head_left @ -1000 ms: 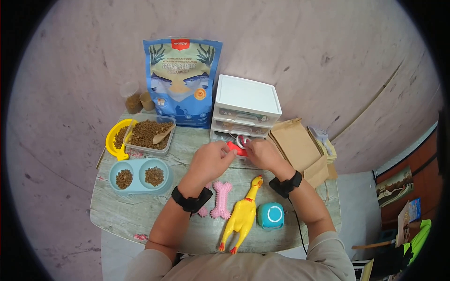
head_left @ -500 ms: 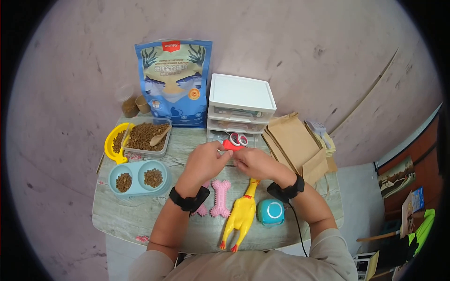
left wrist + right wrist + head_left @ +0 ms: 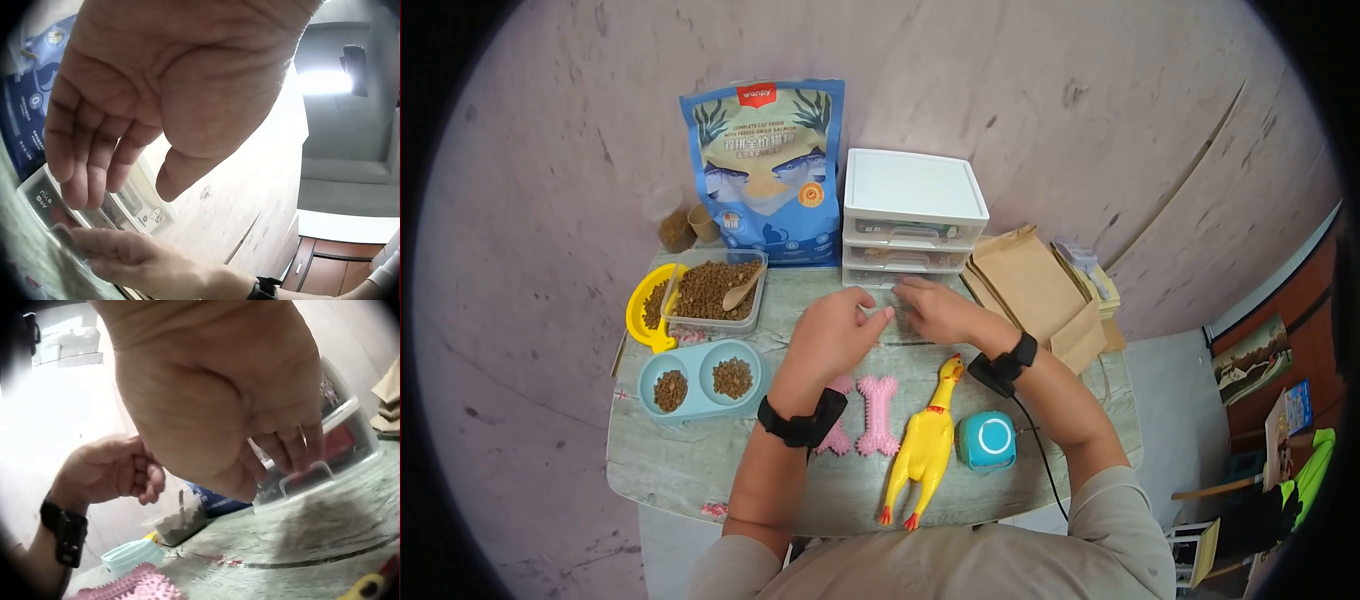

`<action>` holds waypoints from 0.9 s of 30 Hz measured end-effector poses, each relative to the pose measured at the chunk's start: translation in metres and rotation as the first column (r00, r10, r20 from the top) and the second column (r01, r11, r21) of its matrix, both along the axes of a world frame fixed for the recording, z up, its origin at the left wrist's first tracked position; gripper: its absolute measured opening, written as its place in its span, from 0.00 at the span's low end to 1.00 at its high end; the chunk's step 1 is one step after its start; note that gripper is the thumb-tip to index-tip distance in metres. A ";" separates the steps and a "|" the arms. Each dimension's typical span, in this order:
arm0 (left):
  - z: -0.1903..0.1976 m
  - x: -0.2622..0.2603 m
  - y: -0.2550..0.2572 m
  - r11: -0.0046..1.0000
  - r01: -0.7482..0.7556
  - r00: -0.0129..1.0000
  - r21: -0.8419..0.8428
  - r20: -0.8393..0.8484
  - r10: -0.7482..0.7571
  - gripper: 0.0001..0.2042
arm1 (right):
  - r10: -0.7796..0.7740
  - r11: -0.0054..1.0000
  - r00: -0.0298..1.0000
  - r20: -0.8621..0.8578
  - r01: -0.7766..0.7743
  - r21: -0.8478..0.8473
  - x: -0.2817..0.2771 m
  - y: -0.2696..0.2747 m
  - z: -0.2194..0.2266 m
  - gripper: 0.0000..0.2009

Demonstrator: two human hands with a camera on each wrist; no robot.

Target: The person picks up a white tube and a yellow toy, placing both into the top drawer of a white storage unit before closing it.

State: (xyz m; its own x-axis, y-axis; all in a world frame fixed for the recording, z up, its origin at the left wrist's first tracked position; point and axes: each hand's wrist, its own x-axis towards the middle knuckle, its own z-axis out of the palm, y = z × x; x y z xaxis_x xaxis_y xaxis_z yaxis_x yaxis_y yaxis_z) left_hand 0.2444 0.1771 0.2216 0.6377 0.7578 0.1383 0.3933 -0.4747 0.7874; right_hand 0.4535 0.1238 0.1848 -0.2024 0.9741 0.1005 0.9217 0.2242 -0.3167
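A small white drawer unit point(image 3: 915, 185) stands against the wall, its bottom drawer point(image 3: 868, 277) pushed in. My right hand point(image 3: 945, 312) reaches to that drawer's front, fingers extended close to the clear handle point(image 3: 306, 479). Through the drawer's clear front a red item point(image 3: 339, 441) shows. Just left of it, my left hand point(image 3: 835, 335) hovers before the drawer with relaxed, slightly bent fingers and an empty palm. Nearer me lie a pink spiky bone toy point(image 3: 878, 415), a yellow rubber chicken point(image 3: 924, 450) and a teal item with a white ring point(image 3: 988, 441).
A blue cat food bag point(image 3: 770, 175) stands left of the drawers. In front are a tub of kibble point(image 3: 755, 318), a yellow scoop-like bowl point(image 3: 636, 310) and a blue double bowl point(image 3: 700, 388). Brown paper bags point(image 3: 1035, 290) lie right. A cable point(image 3: 1040, 455) trails from my right wrist.
The bottom drawer, earlier pulled out with a red item and red-white scissor-like handles showing, has slid in. The left hand let go of the red item; the right hand moved forward to the drawer front.
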 end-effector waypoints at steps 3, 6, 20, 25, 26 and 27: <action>-0.001 -0.003 0.004 0.999 -0.003 1.000 -0.049 0.007 0.004 0.20 | 0.010 0.998 1.000 -0.028 -0.012 -0.061 -0.006 -0.032 0.029 0.22; 0.004 -0.004 0.005 1.000 0.008 1.000 -0.030 0.003 -0.008 0.20 | -0.022 0.997 0.991 -0.130 0.012 -0.076 -0.003 -0.081 0.052 0.21; 0.037 -0.006 -0.067 0.931 0.365 0.922 -0.007 -0.133 -0.363 0.20 | -0.460 0.887 0.878 -0.130 0.462 -0.019 0.006 -0.276 0.043 0.27; 0.012 -0.027 -0.109 0.712 0.699 0.691 0.071 -0.325 -0.646 0.28 | -0.685 0.728 0.728 0.042 0.686 -0.015 0.022 -0.287 0.018 0.31; 0.006 -0.031 -0.119 0.723 0.686 0.701 0.074 -0.329 -0.632 0.28 | -0.728 0.679 0.682 0.061 0.731 -0.068 0.022 -0.286 0.015 0.31; 0.001 -0.034 -0.129 0.708 0.701 0.675 0.085 -0.396 -0.622 0.28 | -0.716 0.693 0.696 0.059 0.718 -0.066 0.023 -0.284 0.013 0.31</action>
State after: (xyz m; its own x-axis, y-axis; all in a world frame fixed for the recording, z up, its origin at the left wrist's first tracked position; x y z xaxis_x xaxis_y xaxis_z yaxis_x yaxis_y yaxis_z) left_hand 0.2101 0.0477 0.2222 0.9937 0.0932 -0.0618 0.1118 -0.8443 0.5241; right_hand 0.4761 -0.1600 0.1974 0.5592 0.8287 0.0237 0.8004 -0.5321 -0.2761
